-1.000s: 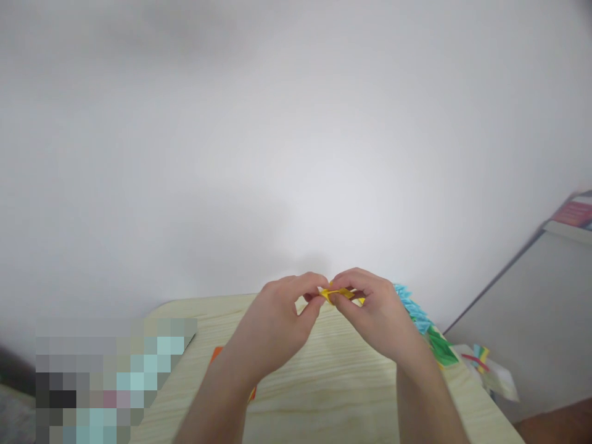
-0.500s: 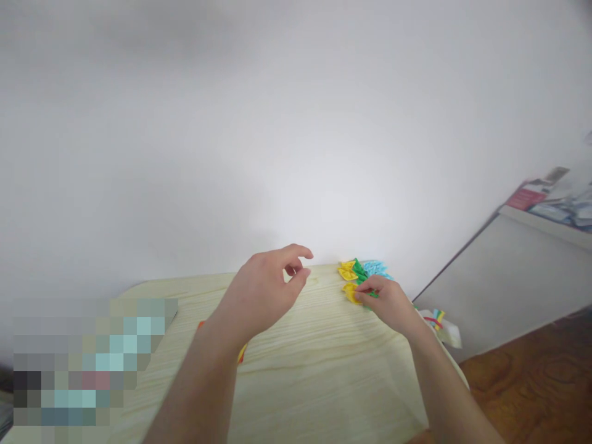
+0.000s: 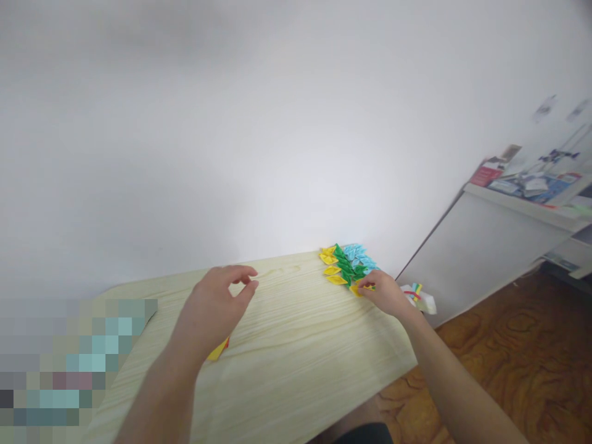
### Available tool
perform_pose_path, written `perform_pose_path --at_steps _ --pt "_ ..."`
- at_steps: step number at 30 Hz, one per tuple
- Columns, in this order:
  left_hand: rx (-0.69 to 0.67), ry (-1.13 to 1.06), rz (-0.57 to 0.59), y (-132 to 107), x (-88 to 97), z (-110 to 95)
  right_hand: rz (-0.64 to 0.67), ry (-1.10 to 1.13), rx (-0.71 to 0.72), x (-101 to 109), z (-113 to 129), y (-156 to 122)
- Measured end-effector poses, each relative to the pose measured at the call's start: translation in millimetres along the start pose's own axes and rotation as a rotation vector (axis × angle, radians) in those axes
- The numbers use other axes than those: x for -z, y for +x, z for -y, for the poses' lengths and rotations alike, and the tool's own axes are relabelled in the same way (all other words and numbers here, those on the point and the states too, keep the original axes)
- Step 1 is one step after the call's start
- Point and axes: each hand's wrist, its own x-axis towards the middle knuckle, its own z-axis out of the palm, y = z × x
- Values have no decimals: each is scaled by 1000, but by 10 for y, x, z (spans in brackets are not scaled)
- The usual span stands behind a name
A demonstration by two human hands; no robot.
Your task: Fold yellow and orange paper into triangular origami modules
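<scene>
My right hand (image 3: 383, 294) is at the near right end of a cluster of folded paper pieces. Its thumb and fingers pinch a yellow folded paper piece (image 3: 355, 290), partly covered by the fingertips. Other yellow pieces (image 3: 335, 279) lie in a column left of several green folded pieces (image 3: 343, 265), with light blue folded pieces (image 3: 355, 251) on the far right side. My left hand (image 3: 215, 308) hovers over the table's left half, holding nothing, thumb and forefinger curved apart. Below its wrist, a flat yellow and orange-red item (image 3: 218, 351) shows, mostly hidden by the forearm.
The pale wood-grain table (image 3: 277, 364) meets a white wall (image 3: 277, 154) at its back. A white bag-like item with coloured strips (image 3: 422, 300) is beyond the right edge. Farther right stands a cluttered shelf (image 3: 522, 203) above brown flooring (image 3: 499, 351). Pixelation covers the lower left.
The view has turned to the right. Relative to the paper pieces, my right hand has shifted right and nearer, uncovering more yellow and green ones. My left hand stays raised with the same curved fingers.
</scene>
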Motion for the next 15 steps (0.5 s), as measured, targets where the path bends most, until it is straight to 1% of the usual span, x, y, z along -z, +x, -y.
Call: perform_pose_path --at_steps 4,8,11,15 --pt "81 97 -15 -343 -128 313 -25 -41 -109 -48 -86 14" --pt "150 182 7 -622 -262 511 -18 -73 -163 -137 -75 -19" --pt "172 227 38 -744 -361 591 -2 -84 -134 -186 -20 -56" --pt "168 256 81 -819 -456 658 26 -89 -40 -226 97 -58"
